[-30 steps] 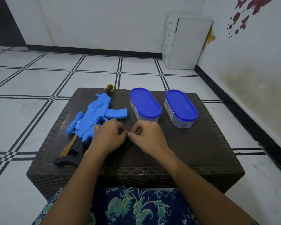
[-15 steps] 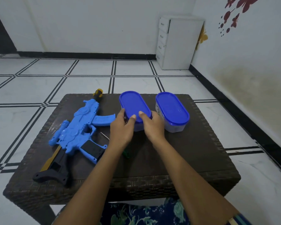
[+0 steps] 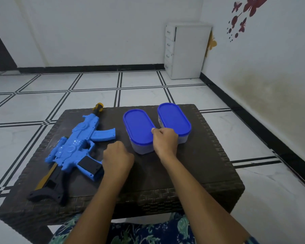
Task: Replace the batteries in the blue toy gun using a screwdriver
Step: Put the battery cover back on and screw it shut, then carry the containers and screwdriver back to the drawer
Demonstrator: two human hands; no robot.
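Head view, both forearms reaching in from the bottom edge.

Hidden: left hand (image 3: pixel 117 157) is resting knuckles-up on the bench (image 3: pixel 192 173), fingers curled under. Its grip is facing away from the camera, so I cannot tell whether it is holding anything. No screwdriver is showing anywhere. The right hand's (image 3: pixel 165 140) fingers are dipping into the gap between the two containers and are out of sight there.

Change from half a second ago: both hands were lying with straight fingers on the near end of the left lid (image 3: pixel 138 126), and a thin shaft with a green handle was lying on the bench beside the left hand. The left hand is now sitting over about that spot. The right hand is now gripping the left lid's right rim, with the thumb tip on the edge.

Blue toy gun (image 3: pixel 77 143) is lying flat on the bench's left half, muzzle pointing away, with its black-panelled handle (image 3: pixel 88 165) just beside the left hand.

Containers: left container (image 3: pixel 142 148) and right container (image 3: pixel 183 139) are standing side by side, nearly touching, both with blue lids on. Contents are not showing through the cloudy walls.
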